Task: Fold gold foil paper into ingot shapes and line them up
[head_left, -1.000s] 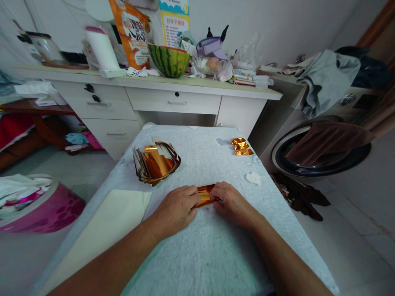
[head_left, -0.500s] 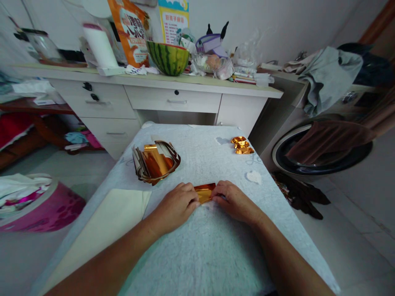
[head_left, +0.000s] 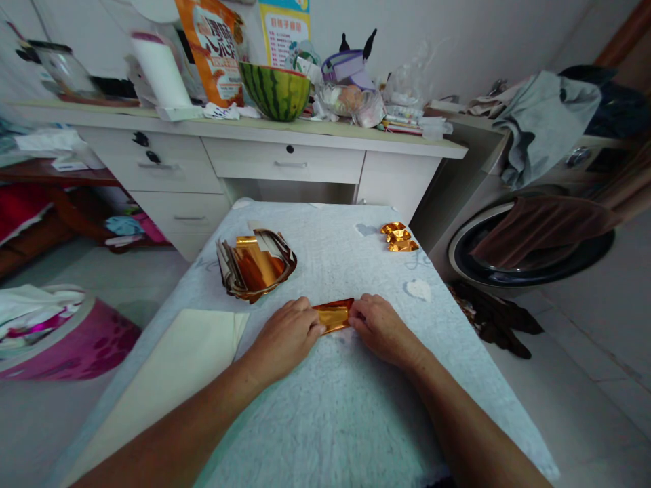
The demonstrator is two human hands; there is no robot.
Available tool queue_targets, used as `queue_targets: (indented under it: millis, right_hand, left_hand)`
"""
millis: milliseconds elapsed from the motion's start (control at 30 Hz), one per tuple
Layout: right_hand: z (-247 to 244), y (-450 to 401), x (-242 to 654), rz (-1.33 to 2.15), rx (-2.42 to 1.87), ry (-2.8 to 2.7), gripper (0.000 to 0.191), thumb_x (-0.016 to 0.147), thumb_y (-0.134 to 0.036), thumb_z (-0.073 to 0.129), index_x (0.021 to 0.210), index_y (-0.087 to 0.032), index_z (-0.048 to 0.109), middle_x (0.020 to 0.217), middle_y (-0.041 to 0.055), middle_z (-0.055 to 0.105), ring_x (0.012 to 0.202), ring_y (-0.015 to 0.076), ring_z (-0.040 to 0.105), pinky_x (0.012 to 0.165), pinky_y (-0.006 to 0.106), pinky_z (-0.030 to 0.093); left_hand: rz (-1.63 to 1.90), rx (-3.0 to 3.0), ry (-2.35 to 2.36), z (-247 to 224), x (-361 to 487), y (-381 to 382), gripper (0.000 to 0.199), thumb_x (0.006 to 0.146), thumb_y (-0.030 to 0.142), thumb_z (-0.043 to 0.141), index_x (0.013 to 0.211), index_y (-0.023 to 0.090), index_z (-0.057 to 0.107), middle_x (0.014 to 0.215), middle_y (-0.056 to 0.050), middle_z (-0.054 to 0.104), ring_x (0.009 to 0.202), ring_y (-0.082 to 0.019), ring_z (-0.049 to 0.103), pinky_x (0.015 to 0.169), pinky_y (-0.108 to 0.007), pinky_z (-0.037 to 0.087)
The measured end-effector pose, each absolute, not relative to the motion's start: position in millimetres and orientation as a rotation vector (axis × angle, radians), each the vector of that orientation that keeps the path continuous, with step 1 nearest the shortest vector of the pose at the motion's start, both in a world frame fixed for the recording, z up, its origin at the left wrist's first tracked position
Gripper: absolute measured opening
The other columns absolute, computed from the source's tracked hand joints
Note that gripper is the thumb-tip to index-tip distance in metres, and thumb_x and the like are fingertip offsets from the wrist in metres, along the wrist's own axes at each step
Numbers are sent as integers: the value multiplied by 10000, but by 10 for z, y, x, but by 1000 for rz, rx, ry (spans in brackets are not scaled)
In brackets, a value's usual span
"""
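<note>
A small piece of gold foil paper [head_left: 334, 316], folded into a narrow strip, lies on the cloth-covered table [head_left: 325, 407] between my hands. My left hand [head_left: 293, 333] is closed on its left end, fingers curled over the edge. At the right end, my right hand [head_left: 379, 322] pinches the foil's corner. Beyond my left hand sits a bundle of gold foil sheets [head_left: 257, 264], curved together with pale backing showing. Several folded gold foil ingots [head_left: 399, 237] are lined up near the table's far right edge.
Pale paper sheets [head_left: 178, 366] lie under my left forearm. A pink bin [head_left: 96, 339] stands left of the table. A white desk [head_left: 285, 159] with a cut watermelon [head_left: 277, 91] is at the back, and a washing machine [head_left: 472, 163] at the right.
My left hand has shifted slightly left, and more of the foil strip now shows between my hands. The strip looks a little more tilted. My right hand stays at its right end.
</note>
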State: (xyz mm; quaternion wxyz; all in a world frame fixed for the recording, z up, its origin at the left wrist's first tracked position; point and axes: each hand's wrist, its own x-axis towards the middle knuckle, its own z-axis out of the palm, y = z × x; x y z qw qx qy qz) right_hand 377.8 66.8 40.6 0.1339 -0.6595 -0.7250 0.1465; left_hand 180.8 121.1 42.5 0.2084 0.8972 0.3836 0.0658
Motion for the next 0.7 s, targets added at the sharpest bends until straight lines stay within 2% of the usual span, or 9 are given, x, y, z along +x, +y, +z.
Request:
queue_targets:
  millis: [200,700]
  right_hand:
    - [365,686,3786,384,-2002,-2053,72,822,-221,599,772,-170,594,817,31,602,801,157,511,733,255,332]
    - [456,701,3706,310,-2160,-2112,161,874,-278,528,788,-179,621,865,60,638,827,173,551,740,265,343]
  left_hand:
    - [177,2511,1120,426,1820,1203,188,868,281,490,727,184,568,846,-36,535,838,-185,525,748,-297,402]
    - [157,2550,1113,396,1827,1197,221,893,272,441,735,177,565,871,-53,538,856,-200,526,780,-328,410]
